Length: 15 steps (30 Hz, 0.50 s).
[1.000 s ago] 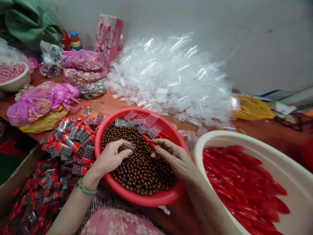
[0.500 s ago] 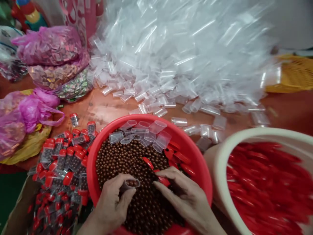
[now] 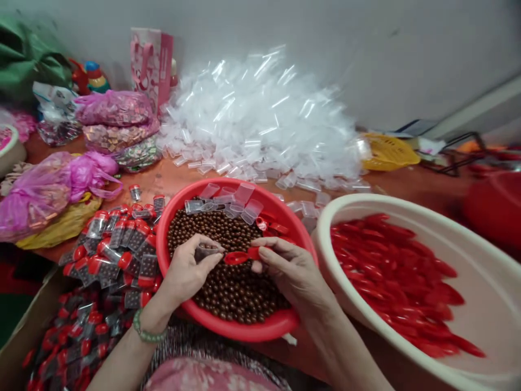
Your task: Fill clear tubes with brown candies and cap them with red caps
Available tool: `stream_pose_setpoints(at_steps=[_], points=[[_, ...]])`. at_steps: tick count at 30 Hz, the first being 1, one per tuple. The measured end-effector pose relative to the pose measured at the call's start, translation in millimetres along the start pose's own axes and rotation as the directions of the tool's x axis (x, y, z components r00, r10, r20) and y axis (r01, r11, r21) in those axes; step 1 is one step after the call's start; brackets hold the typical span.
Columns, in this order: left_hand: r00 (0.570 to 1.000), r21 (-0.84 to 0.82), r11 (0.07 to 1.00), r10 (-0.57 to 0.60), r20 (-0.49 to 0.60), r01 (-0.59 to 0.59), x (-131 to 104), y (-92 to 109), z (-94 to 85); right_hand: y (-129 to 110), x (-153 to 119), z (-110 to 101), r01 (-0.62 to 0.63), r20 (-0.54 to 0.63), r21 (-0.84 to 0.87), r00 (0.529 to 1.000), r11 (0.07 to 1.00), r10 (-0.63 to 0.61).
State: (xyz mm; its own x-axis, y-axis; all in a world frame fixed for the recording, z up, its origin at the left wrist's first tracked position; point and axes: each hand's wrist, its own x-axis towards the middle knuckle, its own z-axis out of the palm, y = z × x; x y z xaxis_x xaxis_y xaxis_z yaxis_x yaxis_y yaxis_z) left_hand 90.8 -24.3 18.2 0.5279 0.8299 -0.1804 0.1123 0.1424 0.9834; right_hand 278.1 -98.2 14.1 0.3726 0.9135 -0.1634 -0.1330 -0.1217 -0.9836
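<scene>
A small clear plastic tube (image 3: 207, 251) holding brown balls is pinched in my left hand (image 3: 188, 270), its open end upward. My right hand (image 3: 290, 265) grips a red plastic cap (image 3: 253, 253) between thumb and fingers. A red oval piece (image 3: 236, 258) extends from that cap toward the tube; whether it touches the tube I cannot tell. Both hands hover over a red basin (image 3: 260, 332) of shiny brown balls (image 3: 240, 301). Several empty clear tubes (image 3: 244, 193) lie on the balls at the far side, with red caps (image 3: 279, 228) beside them at the right.
A cream tub (image 3: 337, 202) of red pieces (image 3: 382, 271) stands right. Filled red-capped tubes (image 3: 130, 239) are heaped left. Behind rises a large pile of clear tubes (image 3: 260, 119). Pink bags (image 3: 118, 108) sit back left; a yellow basket (image 3: 388, 152) is back right.
The view has lifted and widened, showing more wall and both forearms. My right hand has lifted a red cap from the basin and brought it near the tube in my left hand.
</scene>
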Motion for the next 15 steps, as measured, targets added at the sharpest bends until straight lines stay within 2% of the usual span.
stream_pose_setpoints(at_steps=[6, 9, 13, 15], points=[[0.993, -0.231, 0.972, 0.068, 0.097, -0.044, -8, 0, 3.5, 7, -11, 18, 0.073, -0.004, 0.034, 0.997, 0.997, -0.073], [0.995, -0.332, 0.943, 0.063, 0.082, -0.032, -14, -5, 4.7, 14, -16, 24, 0.157, -0.055, -0.028, 0.986, 0.987, -0.158], [0.997, -0.371, 0.928, 0.045, 0.061, -0.019, -18, -10, 4.6, 22, -24, 31, 0.304, -0.152, -0.222, 0.927, 0.926, -0.341], [0.998, -0.357, 0.934, 0.036, 0.042, -0.019, -17, -10, 5.1, 23, -29, 35, 0.374, -0.15, -0.34, 0.884, 0.863, -0.442]])
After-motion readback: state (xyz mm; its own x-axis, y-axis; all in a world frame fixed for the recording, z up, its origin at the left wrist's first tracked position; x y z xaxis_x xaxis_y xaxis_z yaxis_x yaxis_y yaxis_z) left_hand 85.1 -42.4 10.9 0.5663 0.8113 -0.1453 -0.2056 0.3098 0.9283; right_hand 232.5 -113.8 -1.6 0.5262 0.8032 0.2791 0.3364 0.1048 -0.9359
